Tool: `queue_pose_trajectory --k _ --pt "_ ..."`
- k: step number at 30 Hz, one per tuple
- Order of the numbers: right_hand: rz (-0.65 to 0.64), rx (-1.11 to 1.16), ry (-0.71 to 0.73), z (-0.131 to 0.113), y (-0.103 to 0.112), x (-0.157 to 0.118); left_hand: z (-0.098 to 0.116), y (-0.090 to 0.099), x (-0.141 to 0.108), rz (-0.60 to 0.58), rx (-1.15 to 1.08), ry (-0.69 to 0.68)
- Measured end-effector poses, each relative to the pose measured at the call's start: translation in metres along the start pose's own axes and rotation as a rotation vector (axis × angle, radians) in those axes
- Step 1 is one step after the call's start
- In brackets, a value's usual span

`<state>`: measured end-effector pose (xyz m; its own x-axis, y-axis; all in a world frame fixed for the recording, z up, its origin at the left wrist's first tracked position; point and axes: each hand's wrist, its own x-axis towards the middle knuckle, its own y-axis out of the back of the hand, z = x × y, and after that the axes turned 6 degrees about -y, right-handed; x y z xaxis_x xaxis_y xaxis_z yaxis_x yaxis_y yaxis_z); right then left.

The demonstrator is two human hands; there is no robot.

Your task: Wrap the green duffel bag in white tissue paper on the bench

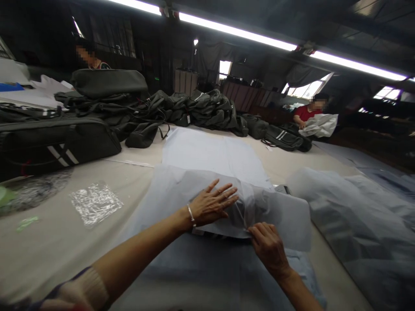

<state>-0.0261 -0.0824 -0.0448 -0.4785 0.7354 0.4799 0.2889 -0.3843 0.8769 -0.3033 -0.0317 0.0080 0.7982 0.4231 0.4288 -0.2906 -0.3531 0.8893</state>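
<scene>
— Pressing my left hand (212, 205) flat, fingers spread, on the clear plastic bag (227, 203) lying on the tabletop (58, 242).

— And your right?

— My right hand (267, 246) pinches the bag's near edge just beside the left. Something pale shows inside the bag; what it is I cannot tell.

— Which way does it lie?

— Its long axis runs across me, left to right. Beyond the bag a white sheet (214, 153) lies, then the dark bags (194, 110).

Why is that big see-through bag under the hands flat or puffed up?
Mostly flat: the left hand presses the bag down while the right hand pinches its edge.
</scene>
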Motion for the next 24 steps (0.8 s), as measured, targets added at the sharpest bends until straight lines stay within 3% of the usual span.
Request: queue_pose_trajectory --k 3,5,11,16,20,22,24 --pt "-0.005 -0.059 -0.003 0.002 -0.008 -0.002 0.008 -0.042 0.005 -0.091 0.029 -0.046" --pt "-0.030 -0.070 -0.025 0.005 -0.015 -0.002 0.007 -0.054 0.000 -0.106 0.039 -0.048" --pt "-0.143 -0.095 -0.092 0.013 -0.026 0.002 0.000 -0.055 -0.001 -0.094 -0.012 -0.088" --pt "-0.233 -0.105 -0.131 0.013 -0.025 0.004 0.016 -0.063 -0.013 -0.064 -0.074 -0.073" --pt "-0.319 -0.016 -0.136 0.012 -0.025 -0.006 0.056 -0.062 -0.068 -0.036 -0.206 -0.002" --pt "-0.384 0.074 -0.135 0.012 -0.024 -0.024 0.092 -0.059 -0.115 -0.045 -0.369 0.084" --pt "-0.436 0.169 -0.171 0.014 -0.020 -0.057 0.140 -0.058 -0.173 -0.152 -0.610 0.301"
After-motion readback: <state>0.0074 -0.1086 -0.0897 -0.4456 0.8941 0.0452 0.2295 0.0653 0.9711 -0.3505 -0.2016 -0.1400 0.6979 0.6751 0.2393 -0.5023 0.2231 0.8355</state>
